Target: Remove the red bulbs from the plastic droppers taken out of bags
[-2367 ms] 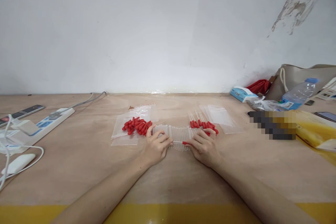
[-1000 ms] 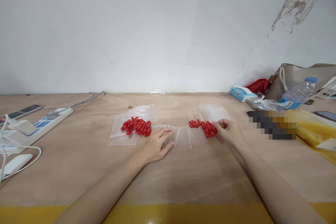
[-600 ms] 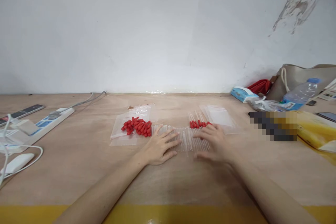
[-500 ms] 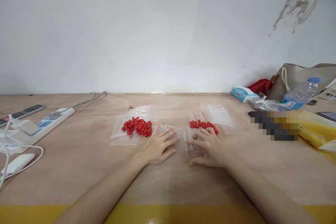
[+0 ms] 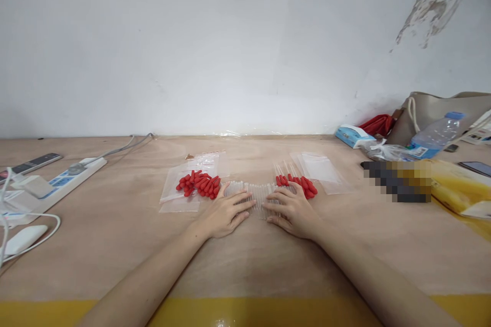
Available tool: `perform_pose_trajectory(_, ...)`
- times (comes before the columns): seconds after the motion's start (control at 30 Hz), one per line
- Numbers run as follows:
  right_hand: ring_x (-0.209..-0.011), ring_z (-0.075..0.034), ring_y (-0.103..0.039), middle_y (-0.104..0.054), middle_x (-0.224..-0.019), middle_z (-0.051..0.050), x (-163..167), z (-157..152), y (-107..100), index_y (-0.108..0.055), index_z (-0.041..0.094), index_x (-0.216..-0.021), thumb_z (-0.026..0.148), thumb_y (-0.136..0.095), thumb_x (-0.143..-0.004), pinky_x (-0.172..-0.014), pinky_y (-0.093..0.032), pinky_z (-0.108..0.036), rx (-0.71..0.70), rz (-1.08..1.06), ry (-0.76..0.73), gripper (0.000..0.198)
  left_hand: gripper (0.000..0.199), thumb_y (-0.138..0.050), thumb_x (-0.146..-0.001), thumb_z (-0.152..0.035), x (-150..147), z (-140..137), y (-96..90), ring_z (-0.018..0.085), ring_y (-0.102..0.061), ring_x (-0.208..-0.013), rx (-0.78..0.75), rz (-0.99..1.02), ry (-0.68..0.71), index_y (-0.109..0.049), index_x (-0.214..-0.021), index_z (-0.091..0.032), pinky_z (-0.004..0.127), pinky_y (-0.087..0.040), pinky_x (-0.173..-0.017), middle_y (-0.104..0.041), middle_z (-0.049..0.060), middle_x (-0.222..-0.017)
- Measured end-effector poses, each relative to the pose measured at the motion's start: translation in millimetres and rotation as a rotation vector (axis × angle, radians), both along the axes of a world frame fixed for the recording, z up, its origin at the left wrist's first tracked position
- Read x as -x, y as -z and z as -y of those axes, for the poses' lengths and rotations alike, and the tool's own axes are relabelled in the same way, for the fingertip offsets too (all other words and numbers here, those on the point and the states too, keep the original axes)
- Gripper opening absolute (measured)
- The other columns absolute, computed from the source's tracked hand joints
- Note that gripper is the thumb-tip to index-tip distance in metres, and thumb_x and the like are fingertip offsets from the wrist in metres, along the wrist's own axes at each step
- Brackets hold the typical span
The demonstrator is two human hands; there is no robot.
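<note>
A row of thin clear tubes lies side by side on the table in front of me. My left hand rests over the row's left end, fingers stretched and apart. Over its right end lies my right hand, fingers also spread flat. Beyond my left hand is a pile of red rubber bulbs on clear plastic bags. Past my right hand lie several droppers with red bulbs and thin clear stems pointing away from me. Parts of the tubes are hidden under both hands.
More clear bags lie at the back right. A power strip with cables and a remote are at left. On the right are a tissue pack, a plastic bottle and a yellow package. A wall stands behind.
My right hand has moved left and flattened onto the tubes, coming closer to my left hand. The row looks slightly more gathered. My left hand has barely shifted.
</note>
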State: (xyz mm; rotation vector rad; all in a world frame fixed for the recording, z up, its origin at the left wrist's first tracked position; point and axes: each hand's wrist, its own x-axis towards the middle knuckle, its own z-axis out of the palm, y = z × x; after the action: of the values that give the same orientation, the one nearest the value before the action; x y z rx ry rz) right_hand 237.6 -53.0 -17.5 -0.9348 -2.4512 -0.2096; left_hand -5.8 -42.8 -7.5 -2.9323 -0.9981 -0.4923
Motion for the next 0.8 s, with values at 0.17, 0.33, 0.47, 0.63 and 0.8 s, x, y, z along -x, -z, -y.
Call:
perform_pose_trajectory(0.17, -0.092, -0.018, -0.052, -0.063, -0.095, -0.005, -6.7, -13.6, -15.9, -0.063, 0.027, -0.093, 0.043, -0.045, -0.082, -0.084, -0.024, -0.039, 0.129, -0.08, 0.272, 0.026, 0.035, -0.039, -0.088, -0.03, 2.1, -0.2, 0.2, 0.017, -0.045, -0.116, -0.014, 0.014, 0.023, -0.044, -0.123, -0.029, 0.048, -0.009, -0.106, -0.05, 0.004, -0.125)
perform_pose_trajectory(0.33, -0.085, -0.023, -0.052, -0.063, -0.081, -0.007, -3.7, -47.2, -25.1, -0.063, 0.02, -0.073, 0.042, -0.044, -0.079, -0.074, -0.025, -0.037, 0.291, -0.064, 0.806, 0.03, 0.036, -0.04, -0.088, -0.032, 3.1, -0.2, 1.2, 0.018, -0.046, -0.114, -0.046, 0.026, 0.034, -0.044, -0.124, -0.028, 0.049, -0.007, -0.105, -0.05, 0.006, -0.125)
perform_pose_trajectory(0.47, -0.086, -0.026, -0.052, -0.062, -0.08, -0.01, 6.6, -65.6, -26.8, -0.063, 0.017, -0.073, 0.044, -0.044, -0.076, -0.076, -0.025, -0.04, 0.423, 0.038, 0.918, 0.033, 0.04, -0.042, -0.086, -0.038, 3.8, -1.5, 3.9, 0.023, -0.038, -0.121, -0.129, 0.036, 0.019, -0.044, -0.124, -0.027, 0.052, -0.007, -0.104, -0.044, 0.009, -0.131)
perform_pose_trajectory(0.63, -0.077, -0.025, -0.057, -0.062, -0.075, -0.011, 13.8, -75.5, -31.5, -0.064, 0.015, -0.072, 0.037, -0.048, -0.074, -0.075, -0.028, -0.041, 0.516, 0.062, 0.985, 0.027, 0.04, -0.043, -0.085, -0.039, 5.0, -3.6, 8.5, 0.024, -0.037, -0.122, -0.144, 0.043, -0.017, -0.045, -0.123, -0.027, 0.053, -0.005, -0.104, -0.046, 0.008, -0.128)
perform_pose_trajectory(0.8, -0.08, -0.025, -0.056, -0.063, -0.079, -0.011, 13.4, -68.6, -42.1, -0.062, 0.015, -0.077, 0.03, -0.043, -0.077, -0.073, -0.028, -0.039, 0.483, 0.036, 0.995, 0.024, 0.045, -0.045, -0.084, -0.041, 4.9, -2.4, 8.7, 0.025, -0.037, -0.121, -0.165, 0.081, -0.049, -0.042, -0.126, -0.025, 0.052, -0.009, -0.103, -0.047, 0.009, -0.127)
